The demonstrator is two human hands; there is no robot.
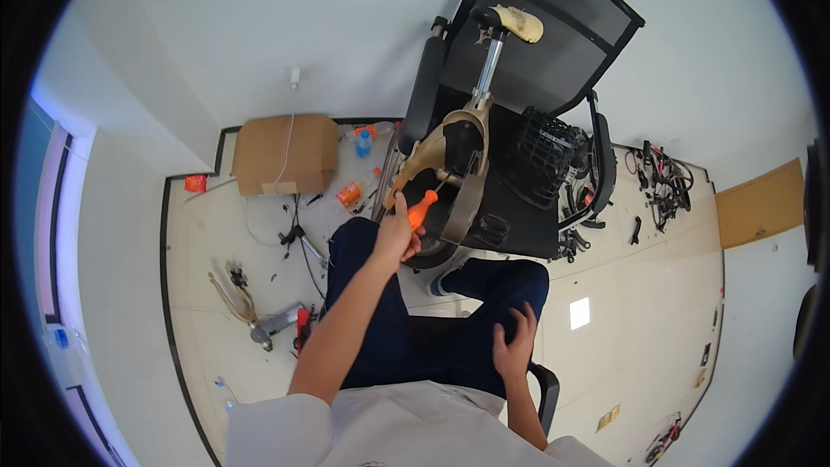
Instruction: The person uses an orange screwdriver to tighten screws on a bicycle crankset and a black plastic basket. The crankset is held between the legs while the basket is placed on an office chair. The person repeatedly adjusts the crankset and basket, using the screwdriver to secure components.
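Observation:
My left hand point(396, 239) is closed around an orange-handled screwdriver point(424, 207). Its thin shaft points up into a beige bike frame point(471, 195); I cannot tell whether the tip touches a part. One finger stretches toward the frame's left edge. The frame leans on a black mesh-backed office chair point(553, 0), its silver seat post point(489, 67) topped by a worn saddle point(517, 23) with yellow foam showing. A dark wheel point(432, 256) shows low between my knees. Over my right thigh, my right hand point(515, 342) is empty, fingers apart.
A black wire basket point(540, 156) rests on the chair seat. Left of it are a cardboard box point(281, 154), plastic bottles point(353, 194) and a loose metal bike part point(251, 307) on the floor. Tangled black parts point(661, 182) lie near the right wall.

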